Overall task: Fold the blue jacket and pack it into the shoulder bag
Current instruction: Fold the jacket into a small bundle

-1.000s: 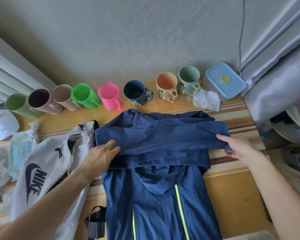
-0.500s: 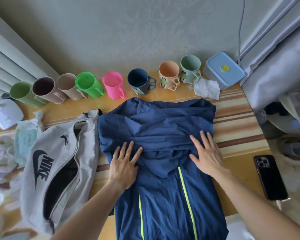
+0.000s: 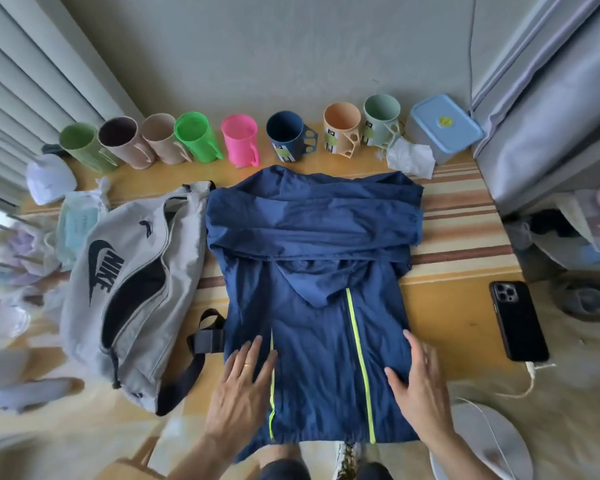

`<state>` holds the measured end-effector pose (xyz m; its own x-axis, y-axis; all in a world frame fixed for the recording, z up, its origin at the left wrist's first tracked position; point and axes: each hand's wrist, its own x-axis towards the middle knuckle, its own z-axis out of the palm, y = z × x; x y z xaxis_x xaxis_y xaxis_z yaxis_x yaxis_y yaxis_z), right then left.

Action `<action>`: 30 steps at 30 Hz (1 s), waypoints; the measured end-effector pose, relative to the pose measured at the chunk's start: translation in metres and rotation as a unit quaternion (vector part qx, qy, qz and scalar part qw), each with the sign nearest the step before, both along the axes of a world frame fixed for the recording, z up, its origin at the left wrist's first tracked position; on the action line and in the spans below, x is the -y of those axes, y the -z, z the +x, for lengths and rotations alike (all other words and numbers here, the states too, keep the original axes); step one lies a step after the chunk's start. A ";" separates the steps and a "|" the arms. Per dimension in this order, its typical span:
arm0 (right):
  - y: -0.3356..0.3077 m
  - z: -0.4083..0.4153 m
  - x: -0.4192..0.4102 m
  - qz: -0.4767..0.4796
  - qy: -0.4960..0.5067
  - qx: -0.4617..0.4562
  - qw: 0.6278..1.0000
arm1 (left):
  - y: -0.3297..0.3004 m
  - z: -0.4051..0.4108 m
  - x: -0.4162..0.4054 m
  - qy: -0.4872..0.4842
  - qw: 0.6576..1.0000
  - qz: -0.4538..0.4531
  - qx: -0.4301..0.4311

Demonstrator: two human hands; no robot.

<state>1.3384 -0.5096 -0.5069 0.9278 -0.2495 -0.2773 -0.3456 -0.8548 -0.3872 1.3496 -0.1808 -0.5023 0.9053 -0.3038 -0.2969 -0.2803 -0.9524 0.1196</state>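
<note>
Fingers straight on both, left hand [image 3: 240,389] and right hand [image 3: 419,386] pressing flat on blue jacket [image 3: 312,271] near hem, gripping nothing; jacket on table [image 3: 458,317], sleeves folded across, beside open shoulder bag [image 3: 132,289]; thin, soft, likely slippery, grab hem corners

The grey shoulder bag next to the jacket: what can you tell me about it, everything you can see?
The grey shoulder bag looks like soft fabric, with a black NIKE logo and swoosh. It lies slumped on the yellow table, left of the blue jacket and touching its edge. Its long zipper gapes open, showing a dark inside. A black strap with a buckle trails beside it. Neither hand touches it.
</note>
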 end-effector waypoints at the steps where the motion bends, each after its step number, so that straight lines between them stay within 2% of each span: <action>1: -0.003 -0.005 0.002 0.038 0.075 -0.017 0.996 | 0.000 -0.015 -0.001 -0.030 1.000 0.005 0.004; 3: -0.004 -0.019 0.009 0.108 0.174 -0.088 0.975 | -0.003 -0.041 -0.001 -0.141 0.990 0.008 -0.004; 6: -0.003 -0.043 0.020 0.185 0.136 -0.155 0.961 | 0.001 -0.058 0.002 -0.310 0.951 0.001 -0.018; 11: -0.016 -0.045 0.046 0.215 0.112 -0.139 0.960 | -0.003 -0.053 0.012 -0.305 0.946 -0.101 -0.045; 14: -0.035 -0.055 0.067 0.279 0.132 -0.105 0.945 | -0.021 -0.061 0.031 -0.335 0.924 -0.182 -0.037; 18: -0.051 -0.089 0.098 0.286 0.107 -0.087 0.948 | -0.047 -0.093 0.049 -0.302 0.923 -0.237 -0.014; 22: -0.077 -0.121 0.121 0.354 0.164 -0.095 0.916 | -0.075 -0.120 0.046 -0.344 0.894 -0.280 -0.055; 24: -0.091 -0.131 0.133 0.395 0.204 -0.117 0.888 | -0.088 -0.128 0.042 -0.410 0.852 -0.306 -0.114; 25: -0.097 -0.134 0.140 0.419 0.210 -0.132 0.873 | -0.097 -0.130 0.039 -0.448 0.818 -0.328 -0.152; 28: -0.122 -0.130 0.154 0.478 0.223 -0.145 0.837 | -0.124 -0.127 0.028 -0.534 0.696 -0.426 -0.220; 30: -0.145 -0.114 0.158 0.497 0.233 -0.119 0.827 | -0.147 -0.113 0.024 -0.552 0.617 -0.501 -0.252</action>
<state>1.2248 -0.6671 -0.3622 0.6851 -0.1043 -0.7209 -0.7150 0.0932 -0.6929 1.2363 -0.2047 -0.3557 0.5940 0.1560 -0.7892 0.7864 0.0944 0.6105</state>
